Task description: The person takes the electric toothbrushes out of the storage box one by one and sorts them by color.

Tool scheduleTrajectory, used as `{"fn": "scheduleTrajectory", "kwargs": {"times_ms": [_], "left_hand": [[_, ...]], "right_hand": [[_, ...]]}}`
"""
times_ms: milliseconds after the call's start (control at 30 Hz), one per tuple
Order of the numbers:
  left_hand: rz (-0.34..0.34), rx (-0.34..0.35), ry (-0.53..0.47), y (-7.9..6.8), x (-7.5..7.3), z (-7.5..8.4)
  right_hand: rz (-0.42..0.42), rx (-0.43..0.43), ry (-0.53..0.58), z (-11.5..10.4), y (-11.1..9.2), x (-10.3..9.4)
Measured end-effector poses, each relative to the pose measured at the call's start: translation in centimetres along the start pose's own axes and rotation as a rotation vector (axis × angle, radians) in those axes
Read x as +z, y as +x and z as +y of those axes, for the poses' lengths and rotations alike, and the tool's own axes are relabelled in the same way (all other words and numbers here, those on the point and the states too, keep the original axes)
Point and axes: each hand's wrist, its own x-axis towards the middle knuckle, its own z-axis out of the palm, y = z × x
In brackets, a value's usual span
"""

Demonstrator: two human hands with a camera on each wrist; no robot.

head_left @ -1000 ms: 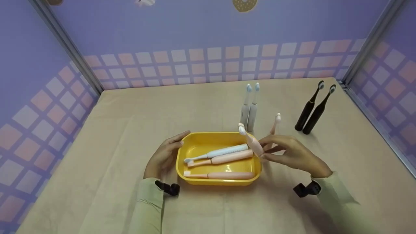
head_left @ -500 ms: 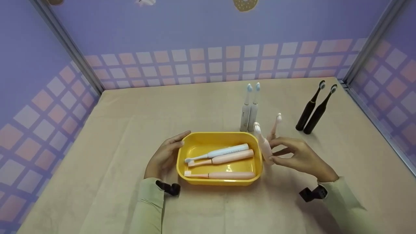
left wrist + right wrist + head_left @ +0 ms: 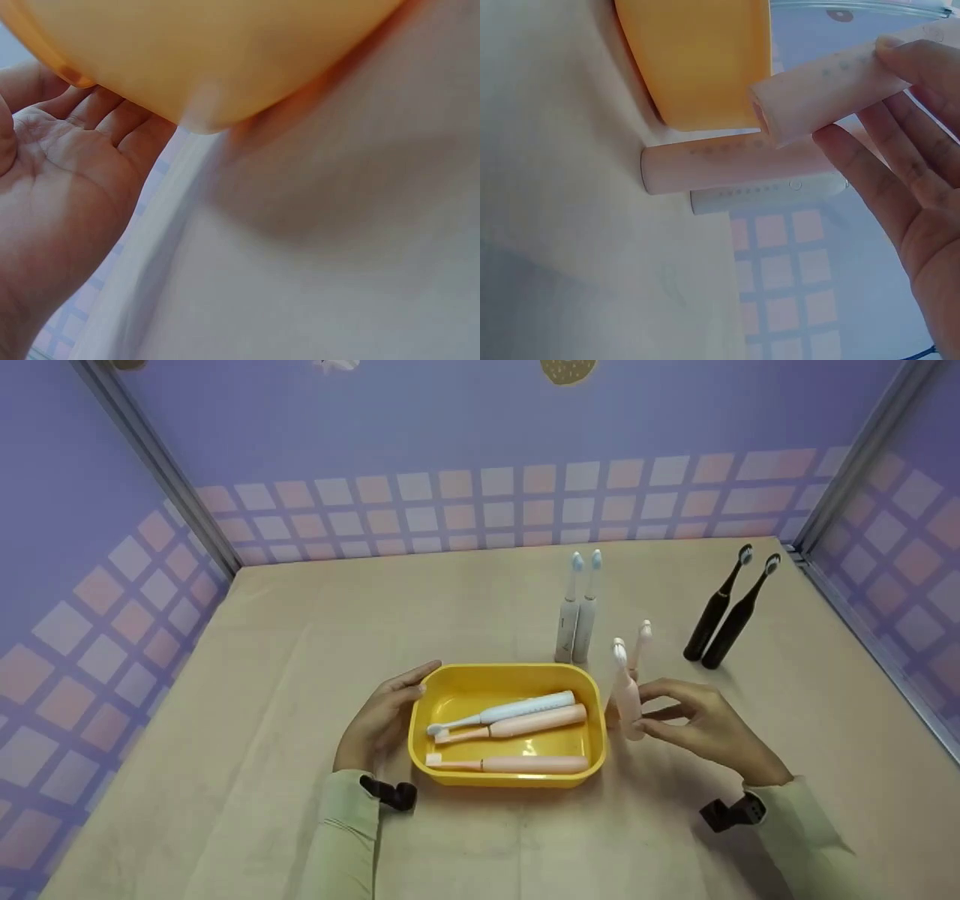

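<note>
Thumb and fingers of the left hand [image 3: 379, 716] grip the yellow box [image 3: 480, 679] at its nine o'clock, thumb at the rim. Box glossy, corners rounded. Inside, heads toward nine: white toothbrush [image 3: 527, 708], peach toothbrush [image 3: 538, 721] close alongside, pink toothbrush [image 3: 534, 765] apart, along the six o'clock wall. All slim, smooth cylinders.

Just off the box's three o'clock, the held toothbrush [image 3: 628, 706]: pale pink barrel, row of dots, base hollow-rimmed, nearly upright. Right hand [image 3: 694, 724] pinches it between thumb and fingertips; right wrist view shows its base clear of the cloth.

Surface: cream cloth [image 3: 262, 697], faint fold creases. Room: lavender wall [image 3: 480, 427] printed with pink and white squares; grey metal post [image 3: 142, 450] at ten, another at two.

Around: white pair [image 3: 567, 630] upright side by side, box's one o'clock. Standing pink toothbrush [image 3: 645, 636] at two, lower part masked by held toothbrush and right hand. Black pair [image 3: 707, 626] upright, farther out at two. Black wrist cameras [image 3: 388, 795] on both pale green sleeves [image 3: 341, 840].
</note>
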Motion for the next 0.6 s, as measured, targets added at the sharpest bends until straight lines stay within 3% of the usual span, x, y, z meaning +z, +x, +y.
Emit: {"fn": "scheduleTrajectory", "kwargs": {"times_ms": [600], "left_hand": [[-0.020, 0.008, -0.029, 0.0, 0.0, -0.1]], "right_hand": [[0.064, 0.071, 0.018, 0.7, -1.2, -0.4]]}}
